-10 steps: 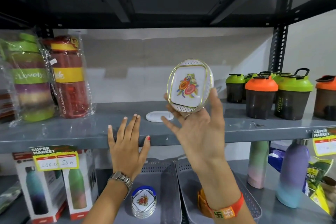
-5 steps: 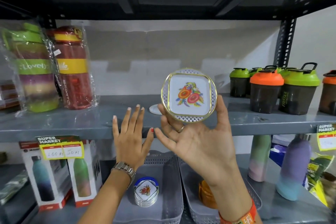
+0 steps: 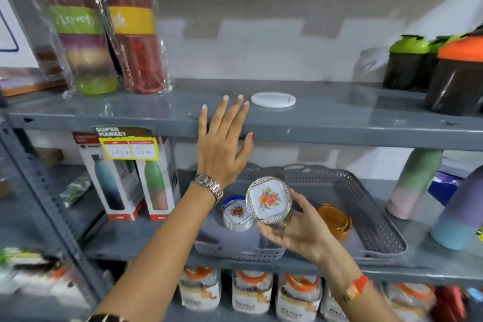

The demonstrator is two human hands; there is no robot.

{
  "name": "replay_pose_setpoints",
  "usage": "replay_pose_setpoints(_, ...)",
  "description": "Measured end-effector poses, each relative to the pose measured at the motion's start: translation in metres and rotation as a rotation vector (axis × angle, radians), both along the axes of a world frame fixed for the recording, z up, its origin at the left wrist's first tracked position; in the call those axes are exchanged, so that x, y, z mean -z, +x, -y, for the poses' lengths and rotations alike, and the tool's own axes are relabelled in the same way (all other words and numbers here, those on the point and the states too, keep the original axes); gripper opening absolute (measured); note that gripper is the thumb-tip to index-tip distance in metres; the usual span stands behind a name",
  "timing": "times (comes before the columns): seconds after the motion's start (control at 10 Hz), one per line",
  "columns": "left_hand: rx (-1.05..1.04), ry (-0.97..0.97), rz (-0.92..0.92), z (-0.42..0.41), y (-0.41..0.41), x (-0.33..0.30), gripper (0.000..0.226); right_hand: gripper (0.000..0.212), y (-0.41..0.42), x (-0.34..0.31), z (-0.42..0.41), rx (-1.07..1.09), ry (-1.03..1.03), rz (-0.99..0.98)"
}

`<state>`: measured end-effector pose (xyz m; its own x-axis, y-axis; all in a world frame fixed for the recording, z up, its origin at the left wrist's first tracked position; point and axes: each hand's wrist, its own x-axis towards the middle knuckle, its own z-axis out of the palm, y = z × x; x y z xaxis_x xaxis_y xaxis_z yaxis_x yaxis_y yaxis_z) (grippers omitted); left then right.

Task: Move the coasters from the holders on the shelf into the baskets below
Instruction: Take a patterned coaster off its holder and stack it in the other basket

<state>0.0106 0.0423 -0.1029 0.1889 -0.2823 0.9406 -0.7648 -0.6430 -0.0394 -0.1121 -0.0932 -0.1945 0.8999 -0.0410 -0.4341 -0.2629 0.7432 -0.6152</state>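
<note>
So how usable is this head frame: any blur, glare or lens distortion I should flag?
Head view: motion blur softens the edges, worst on the jars along the bottom and the lower left corner. The flowered coaster in the right hand stays readable. Glare streaks the upper shelf and the wrapped bottles. Wide-angle bending tilts the shelf post at left.

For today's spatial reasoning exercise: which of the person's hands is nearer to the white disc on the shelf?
Left. The left hand has fingertips just beside the white disc; the right hand is lower, holding a floral coaster over the baskets.
</note>
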Motion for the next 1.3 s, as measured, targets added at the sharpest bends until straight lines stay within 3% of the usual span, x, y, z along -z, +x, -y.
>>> replay_pose_setpoints(0.2,-0.044,0.018,0.04,0.001,0.005,0.004,0.052,0.025,0.068,0.043,-0.003,0.071,-0.425,-0.175)
replay_pose_setpoints(0.3,-0.065,0.015,0.064,0.002,0.007,0.006,0.052,0.015,0.086,0.059,-0.01,0.022,-0.445,-0.228)
replay_pose_setpoints(0.5,-0.094,0.013,0.106,0.004,0.012,0.007,0.053,0.026,0.106,0.076,-0.018,0.048,-0.322,-0.296)
replay_pose_setpoints(0.8,-0.086,-0.034,0.128,0.009,0.011,0.009,0.057,0.02,0.111,0.094,-0.018,0.193,-0.195,-0.415)
replay_pose_setpoints(0.9,-0.097,-0.048,0.142,0.01,0.013,0.01,0.057,0.02,0.115,0.099,-0.021,0.294,-0.101,-0.36)
replay_pose_setpoints(1.0,-0.101,-0.058,0.151,0.011,0.014,0.01,0.057,0.023,0.111,0.103,-0.019,0.349,-0.171,-0.265)
replay_pose_setpoints(1.2,-0.1,-0.073,0.154,0.011,0.016,0.01,0.057,0.025,0.116,0.115,-0.027,0.3,-0.617,-0.356)
replay_pose_setpoints(1.3,-0.102,-0.068,0.156,0.011,0.015,0.011,0.057,0.038,0.122,0.113,-0.028,0.386,-0.238,-0.342)
